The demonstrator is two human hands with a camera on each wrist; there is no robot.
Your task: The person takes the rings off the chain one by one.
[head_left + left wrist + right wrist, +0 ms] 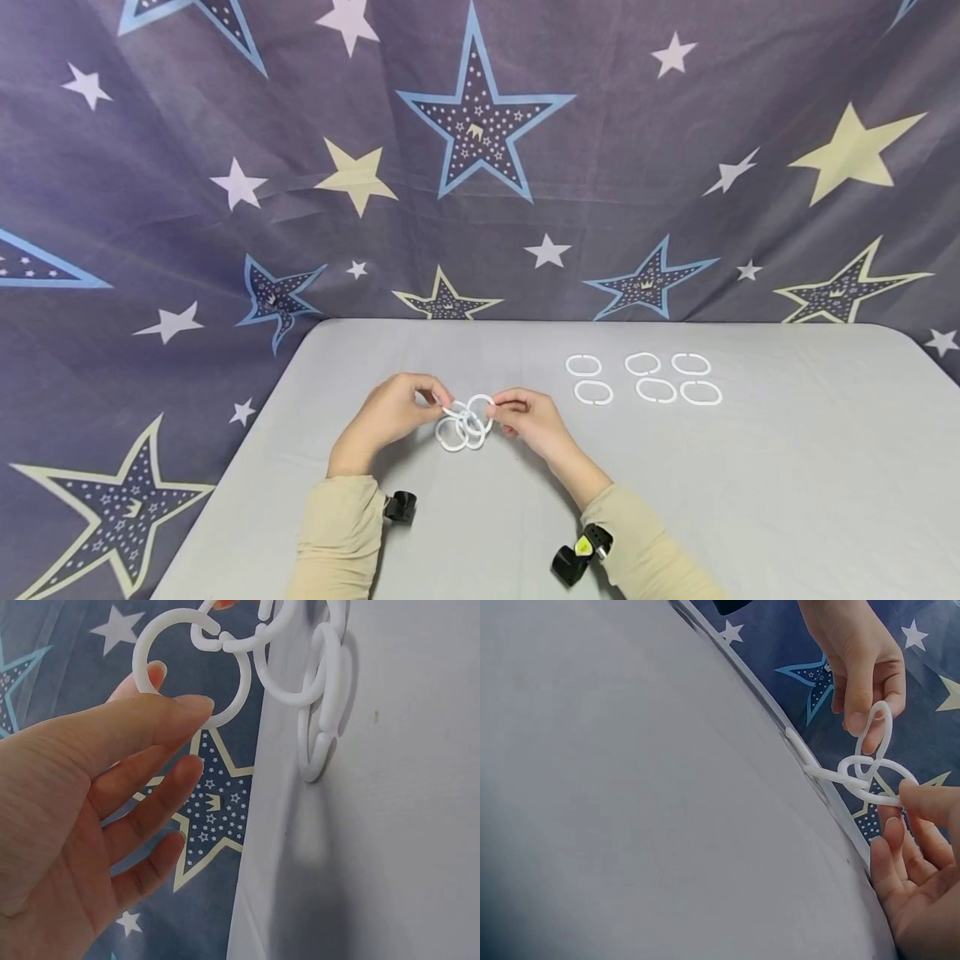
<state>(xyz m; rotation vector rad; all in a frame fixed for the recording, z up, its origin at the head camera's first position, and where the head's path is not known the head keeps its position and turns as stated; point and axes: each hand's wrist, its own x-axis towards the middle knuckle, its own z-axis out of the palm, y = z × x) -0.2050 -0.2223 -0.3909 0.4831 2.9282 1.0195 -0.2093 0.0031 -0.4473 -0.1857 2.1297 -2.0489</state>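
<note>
Curtain [300, 117], star-printed, behind the table. Table [750, 483], pale grey. Left hand [393, 410], thumb and forefinger pinching one of the linked rings [244, 679] (other fingers loosely bent, plainest in the left wrist view). Right hand [531, 421], pinching another. Linked rings: white, between both hands, over the table; small split in the left-held ring clear only from the left wrist. Loose rings [656, 381], six white, two rows, far right on the table, head view only.
</note>
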